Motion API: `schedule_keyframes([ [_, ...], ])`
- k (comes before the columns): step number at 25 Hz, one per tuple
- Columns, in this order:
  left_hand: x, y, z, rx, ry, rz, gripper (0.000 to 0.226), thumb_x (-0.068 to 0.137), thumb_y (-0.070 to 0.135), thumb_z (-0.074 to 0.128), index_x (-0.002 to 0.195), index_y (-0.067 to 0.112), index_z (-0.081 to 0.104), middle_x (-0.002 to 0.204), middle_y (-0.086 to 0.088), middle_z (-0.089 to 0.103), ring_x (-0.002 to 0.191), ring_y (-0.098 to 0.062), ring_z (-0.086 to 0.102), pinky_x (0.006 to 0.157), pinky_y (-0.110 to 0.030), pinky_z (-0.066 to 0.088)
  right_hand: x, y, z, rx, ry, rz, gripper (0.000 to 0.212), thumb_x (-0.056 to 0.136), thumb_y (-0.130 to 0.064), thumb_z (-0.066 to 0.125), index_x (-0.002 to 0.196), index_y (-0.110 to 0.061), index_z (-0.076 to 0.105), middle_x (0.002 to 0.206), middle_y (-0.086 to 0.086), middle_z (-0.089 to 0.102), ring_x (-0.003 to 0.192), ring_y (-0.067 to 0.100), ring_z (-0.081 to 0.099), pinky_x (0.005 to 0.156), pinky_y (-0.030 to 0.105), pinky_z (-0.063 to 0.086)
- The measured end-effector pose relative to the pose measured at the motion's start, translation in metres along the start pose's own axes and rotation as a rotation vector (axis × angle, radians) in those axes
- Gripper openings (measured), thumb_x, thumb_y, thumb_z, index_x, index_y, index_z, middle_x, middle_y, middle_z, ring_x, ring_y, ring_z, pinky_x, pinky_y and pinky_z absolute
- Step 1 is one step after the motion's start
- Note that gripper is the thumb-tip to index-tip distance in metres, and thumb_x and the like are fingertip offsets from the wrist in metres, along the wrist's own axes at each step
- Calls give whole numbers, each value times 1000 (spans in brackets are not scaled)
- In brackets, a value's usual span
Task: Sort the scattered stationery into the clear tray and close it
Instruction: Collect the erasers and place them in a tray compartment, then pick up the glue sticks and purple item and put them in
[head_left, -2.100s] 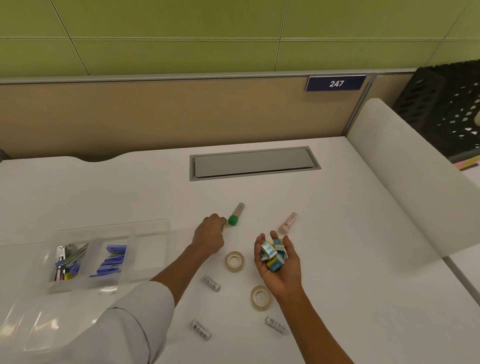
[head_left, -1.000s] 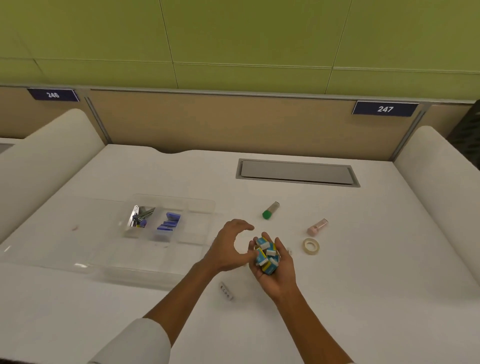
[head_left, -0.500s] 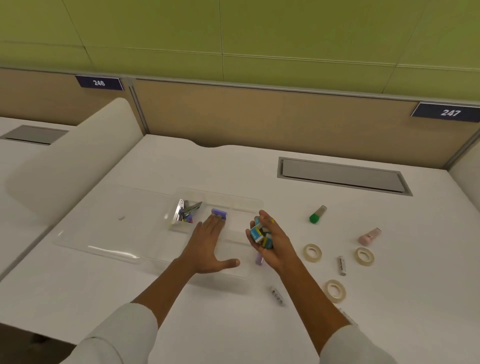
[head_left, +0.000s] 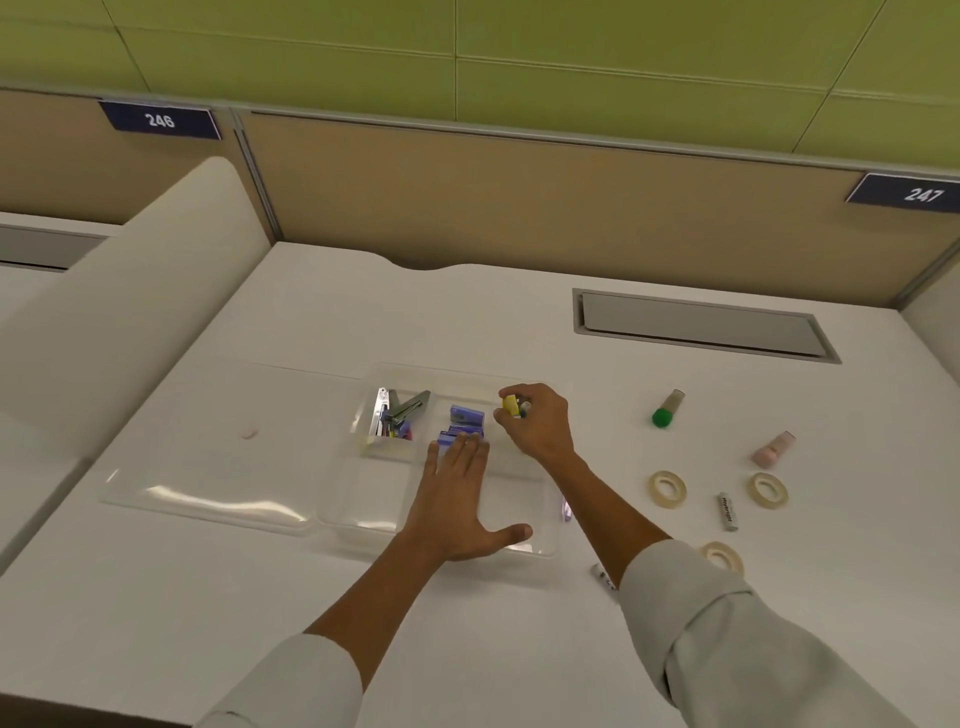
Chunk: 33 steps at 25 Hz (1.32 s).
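The clear tray (head_left: 363, 525) lies open on the white desk, its lid (head_left: 208, 467) folded flat to the left. Staplers (head_left: 397, 415) fill its back-left compartment and blue boxes (head_left: 465, 418) the middle one. My left hand (head_left: 460, 499) rests flat and open over the tray. My right hand (head_left: 535, 423) hovers palm-down over the back-right compartment, closed on a bunch of small yellow and blue erasers (head_left: 511, 405). To the right lie a green-capped glue stick (head_left: 667, 409), a pink one (head_left: 774, 448), tape rolls (head_left: 667, 489) (head_left: 768, 489) (head_left: 722, 557) and a battery (head_left: 728, 512).
Another battery (head_left: 602, 576) peeks out beside my right forearm. A small purple item (head_left: 566, 512) lies at the tray's right wall. A grey cable hatch (head_left: 701, 325) sits at the back right, and a padded divider (head_left: 130, 312) borders the desk's left side.
My right hand has turned palm-down and moved forward over the tray's back-right compartment with the erasers. My left hand has settled flat over the tray. The view has shifted slightly left.
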<state>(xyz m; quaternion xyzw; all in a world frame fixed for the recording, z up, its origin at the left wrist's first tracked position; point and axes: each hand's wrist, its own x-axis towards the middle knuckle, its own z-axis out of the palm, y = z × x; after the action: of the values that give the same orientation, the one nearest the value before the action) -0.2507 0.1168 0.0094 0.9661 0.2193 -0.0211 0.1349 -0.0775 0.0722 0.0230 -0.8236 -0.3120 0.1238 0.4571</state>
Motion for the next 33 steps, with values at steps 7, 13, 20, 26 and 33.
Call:
schedule_keyframes([
  [7, 1, -3, 1, -24, -10, 13, 133, 52, 101, 8, 154, 16, -3, 163, -2, -3, 150, -19, -8, 121, -49, -8, -2, -8, -18, 157, 102, 48, 18, 91, -24, 68, 103, -11, 73, 104, 4, 74, 94, 12, 66, 81, 14, 50],
  [13, 1, -3, 0, -11, -10, 19, 135, 51, 102, 3, 154, 15, 0, 163, -4, -1, 150, -20, -5, 121, -48, -7, -7, 4, -65, 495, 204, 261, 19, 99, -28, 55, 96, -19, 72, 100, 2, 74, 100, 17, 70, 88, 33, 58],
  [20, -1, -1, -3, 25, 2, 23, 135, 53, 101, 4, 154, 13, 5, 163, -6, 4, 150, -21, -1, 121, -48, -6, -59, 44, -121, 704, 246, 411, 32, 102, -31, 50, 97, -8, 71, 105, 13, 74, 103, 24, 70, 90, 42, 58],
  [26, 5, 8, -13, 25, 10, -4, 136, 52, 102, 10, 154, 12, 4, 163, -6, 4, 150, -20, 0, 121, -47, -7, -90, 71, -139, 728, 190, 504, 35, 101, -37, 51, 101, -7, 71, 106, 14, 74, 105, 28, 70, 89, 42, 58],
  [33, 38, 83, -12, -142, 369, 330, 43, 77, 34, 70, 110, 8, 63, 113, -9, 63, 108, -29, 56, 92, -47, 50, -117, 81, -168, 1198, 170, 704, 54, 95, -53, 54, 116, -4, 64, 116, 18, 71, 111, 35, 67, 95, 47, 54],
])
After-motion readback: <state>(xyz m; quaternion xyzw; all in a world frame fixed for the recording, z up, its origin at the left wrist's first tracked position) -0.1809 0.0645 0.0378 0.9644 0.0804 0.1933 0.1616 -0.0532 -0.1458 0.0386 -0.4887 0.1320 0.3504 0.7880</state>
